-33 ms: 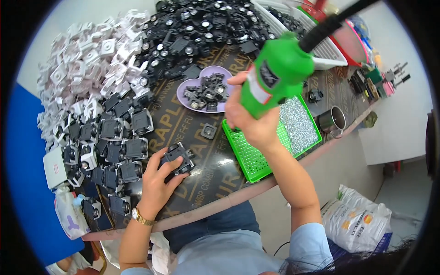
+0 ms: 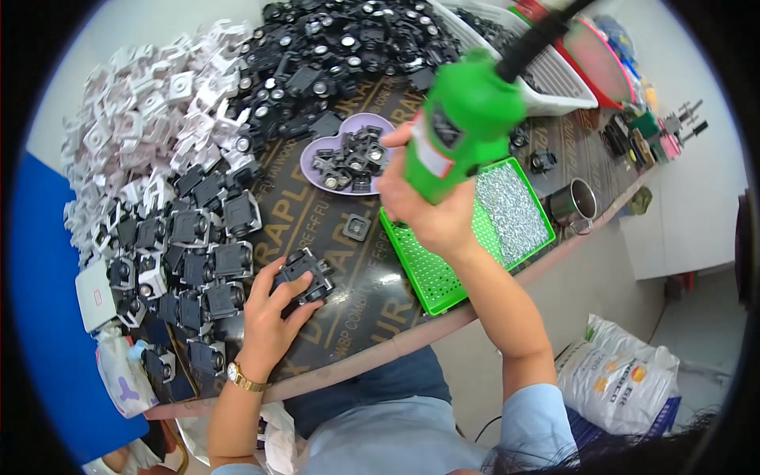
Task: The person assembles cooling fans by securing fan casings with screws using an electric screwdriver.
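My left hand (image 2: 271,307) grips a black plastic wheeled chassis (image 2: 314,274) on the dark tabletop, fingers over its top and thumb along its near side. Held up over the green tray is a green electric screwdriver (image 2: 472,109), with my right hand (image 2: 423,210) wrapped round its body. Its black cord (image 2: 538,43) rises to the upper right; the bit end is hidden behind the hand. A small grey square part (image 2: 356,227) lies between my hands. Beyond it a lilac heart-shaped dish (image 2: 313,175) holds small black parts.
Small silver screws (image 2: 514,214) fill the right part of the green tray (image 2: 434,309). A metal mug (image 2: 564,207) stands beside it. White plastic parts (image 2: 150,103) and black parts (image 2: 340,47) are heaped at the back. Assembled black-and-white units (image 2: 194,269) crowd the left.
My right hand and the electric screwdriver have shifted slightly left. My left hand stays on the chassis.
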{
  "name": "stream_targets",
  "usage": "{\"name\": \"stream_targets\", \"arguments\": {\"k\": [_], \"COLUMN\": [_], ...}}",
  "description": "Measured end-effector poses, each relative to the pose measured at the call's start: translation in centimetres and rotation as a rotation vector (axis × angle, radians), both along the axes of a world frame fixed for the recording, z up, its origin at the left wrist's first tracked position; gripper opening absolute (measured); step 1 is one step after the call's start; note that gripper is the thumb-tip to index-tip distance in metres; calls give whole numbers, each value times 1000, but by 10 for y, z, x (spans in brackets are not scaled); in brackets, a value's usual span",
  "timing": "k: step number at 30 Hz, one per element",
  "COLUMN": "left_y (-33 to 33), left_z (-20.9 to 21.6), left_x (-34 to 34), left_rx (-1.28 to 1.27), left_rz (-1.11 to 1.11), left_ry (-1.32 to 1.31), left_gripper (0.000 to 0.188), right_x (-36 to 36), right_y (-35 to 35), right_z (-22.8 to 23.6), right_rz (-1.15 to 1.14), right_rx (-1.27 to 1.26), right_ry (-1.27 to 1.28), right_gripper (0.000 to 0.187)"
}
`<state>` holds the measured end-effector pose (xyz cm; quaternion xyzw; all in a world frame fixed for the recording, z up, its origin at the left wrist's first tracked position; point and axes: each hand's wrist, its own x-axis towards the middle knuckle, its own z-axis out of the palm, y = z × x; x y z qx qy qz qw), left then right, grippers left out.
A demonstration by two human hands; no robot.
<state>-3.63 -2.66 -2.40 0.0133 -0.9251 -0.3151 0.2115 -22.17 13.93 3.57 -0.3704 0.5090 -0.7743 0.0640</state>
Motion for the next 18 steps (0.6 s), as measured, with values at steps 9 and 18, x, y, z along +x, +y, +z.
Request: {"name": "stream_targets", "arguments": {"k": [9,18], "left_y": [4,4], "left_z": [0,1], "left_x": [-2,2], "left_rx": [-27,-84], "left_rz": [4,9], "left_ry": [-12,8], "left_gripper": [45,44], "right_x": [1,7], "right_y": [2,-8], "right_z": [5,4], "right_rz": [-111,-79], "right_rx": [112,143], "right_ry": [28,14], "right_gripper": [38,45]}}
